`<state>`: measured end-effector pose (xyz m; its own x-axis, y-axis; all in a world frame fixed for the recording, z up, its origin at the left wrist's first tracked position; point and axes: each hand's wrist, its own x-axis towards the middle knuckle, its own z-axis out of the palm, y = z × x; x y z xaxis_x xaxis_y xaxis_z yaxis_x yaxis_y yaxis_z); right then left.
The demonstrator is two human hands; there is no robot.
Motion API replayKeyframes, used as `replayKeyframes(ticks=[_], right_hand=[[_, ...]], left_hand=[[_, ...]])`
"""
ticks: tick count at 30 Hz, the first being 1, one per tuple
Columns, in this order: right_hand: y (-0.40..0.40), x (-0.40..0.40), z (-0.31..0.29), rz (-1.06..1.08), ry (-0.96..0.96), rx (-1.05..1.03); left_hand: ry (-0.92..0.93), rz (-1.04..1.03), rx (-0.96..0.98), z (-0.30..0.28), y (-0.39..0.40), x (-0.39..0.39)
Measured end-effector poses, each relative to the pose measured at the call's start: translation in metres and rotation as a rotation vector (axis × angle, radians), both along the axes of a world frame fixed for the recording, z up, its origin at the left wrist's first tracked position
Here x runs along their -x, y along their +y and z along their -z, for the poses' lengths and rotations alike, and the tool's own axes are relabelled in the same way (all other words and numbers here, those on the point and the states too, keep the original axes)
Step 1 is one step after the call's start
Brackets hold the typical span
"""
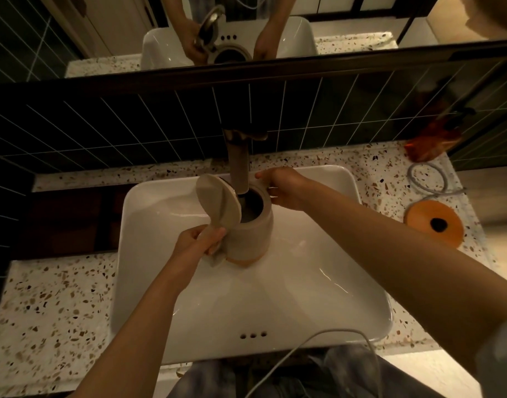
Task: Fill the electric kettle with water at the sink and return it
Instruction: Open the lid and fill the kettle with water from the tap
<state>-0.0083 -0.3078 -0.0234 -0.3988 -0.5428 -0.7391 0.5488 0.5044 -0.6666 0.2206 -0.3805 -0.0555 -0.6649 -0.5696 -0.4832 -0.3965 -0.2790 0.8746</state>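
A pale beige electric kettle (253,234) with an orange base band is held over the white sink (318,282). Its round lid (217,201) is flipped open to the left. The mouth sits directly under the faucet spout (238,165). My left hand (199,242) grips the kettle's handle at the lower left. My right hand (283,188) rests against the kettle's upper rim on the right side. Whether water is running I cannot tell.
The orange kettle base (433,225) with a dark centre lies on the terrazzo counter (54,311) to the right, its grey cord (427,179) coiled behind it. A white cable (304,343) crosses the sink's front edge. Dark tiled wall and a mirror stand behind.
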Motion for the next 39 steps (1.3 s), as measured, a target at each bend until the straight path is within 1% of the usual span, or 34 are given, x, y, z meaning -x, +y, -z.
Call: replayKeyframes(ticks=[5, 9, 14, 17, 22, 24, 28, 32, 37, 39], right_hand=[[0.003, -0.002, -0.002, 0.063, 0.010, 0.068], [0.006, -0.002, -0.005, 0.083, 0.024, 0.069], [0.004, -0.002, -0.005, 0.094, 0.044, 0.049], [0.005, 0.000, -0.003, 0.099, 0.049, 0.050], [0.004, 0.000, 0.010, 0.142, 0.078, 0.030], [0.004, -0.001, 0.017, 0.142, 0.113, 0.014], [0.007, -0.004, 0.024, 0.120, 0.133, 0.002], [0.010, -0.007, 0.024, 0.128, 0.125, 0.025], [0.027, -0.011, 0.027, 0.108, 0.159, 0.107], [0.035, -0.014, 0.034, 0.096, 0.165, 0.092]], left_hand=[[-0.036, -0.036, -0.033, -0.003, 0.003, 0.001], [-0.042, -0.035, -0.032, -0.001, 0.002, 0.000], [-0.098, -0.035, 0.010, 0.006, -0.001, -0.001], [-0.137, -0.020, 0.099, 0.006, -0.002, 0.000], [-0.159, 0.032, 0.416, 0.007, -0.001, 0.006], [-0.190, 0.049, 0.488, 0.009, 0.000, 0.005], [-0.221, 0.094, 0.552, 0.012, 0.003, 0.003], [-0.208, 0.043, 0.555, 0.013, 0.003, 0.002], [-0.210, 0.037, 0.554, 0.011, 0.003, 0.002], [-0.199, 0.043, 0.554, 0.010, 0.002, 0.003]])
